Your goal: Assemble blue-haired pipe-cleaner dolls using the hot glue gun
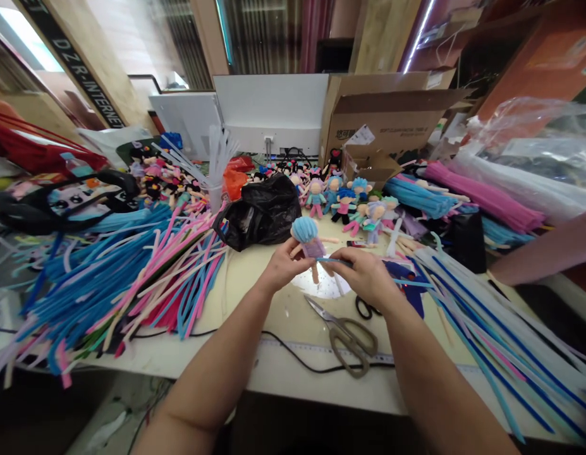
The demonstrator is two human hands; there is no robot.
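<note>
A small doll (311, 245) with light-blue hair and a purple body is gripped in my left hand (286, 262), its legs hanging down. My right hand (363, 268) pinches a blue pipe cleaner (337, 261), one end of which meets the doll's lower body; the other end runs out to the right past the hand. Below the hands lie large scissors (347, 335) with olive handles, blades pointing up and left. Partly covered by my right hand is a second, dark-handled pair of scissors (366, 308).
Bundles of coloured pipe cleaners spread left (103, 272) and right (492, 328). A black plastic bag (264, 212) and several finished dolls (347, 202) stand behind the hands. A cardboard box (382, 117) is at the back. A black cable (293, 354) crosses the table's front.
</note>
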